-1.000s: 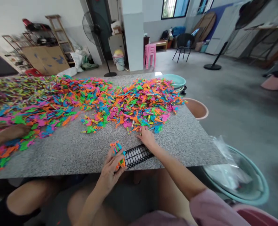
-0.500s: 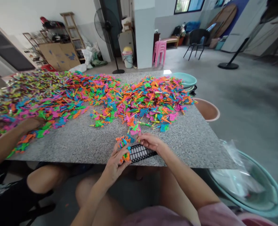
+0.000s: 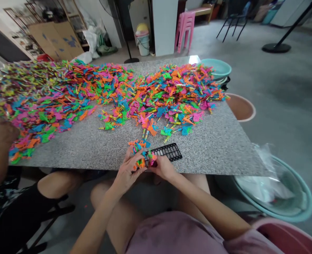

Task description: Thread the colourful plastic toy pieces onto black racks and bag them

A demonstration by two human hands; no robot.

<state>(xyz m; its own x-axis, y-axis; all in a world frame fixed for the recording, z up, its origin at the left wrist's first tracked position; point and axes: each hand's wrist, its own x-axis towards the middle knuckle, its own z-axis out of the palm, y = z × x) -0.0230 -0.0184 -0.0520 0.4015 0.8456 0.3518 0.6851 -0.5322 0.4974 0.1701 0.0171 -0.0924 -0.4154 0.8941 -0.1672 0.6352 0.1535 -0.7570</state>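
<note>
A black plastic grid rack (image 3: 173, 151) lies near the table's front edge, its right-hand cells bare. Small orange, blue and green toy pistols (image 3: 138, 146) crowd its left end. My left hand (image 3: 126, 169) is wrapped round that end, with fingers over the toys. My right hand (image 3: 164, 167) pinches a pink and green toy pistol (image 3: 152, 157) against the rack, right beside the filled part. How deep this piece sits in a cell is hidden by my fingers. Just beyond the rack, an orange toy pistol (image 3: 152, 127) and others lie loose on the grey speckled table (image 3: 211, 151).
A large heap of toy pistols (image 3: 169, 88) spreads across the table's back and left. At the left, a co-worker's hand (image 3: 5, 134) is at the heap. Basins, one a green tub (image 3: 301, 197) with plastic bags, stand beyond the right edge.
My right hand has brought the pink and green piece from beyond the rack down to its filled end. The co-worker's hand has drawn back left. The view has tilted downward.
</note>
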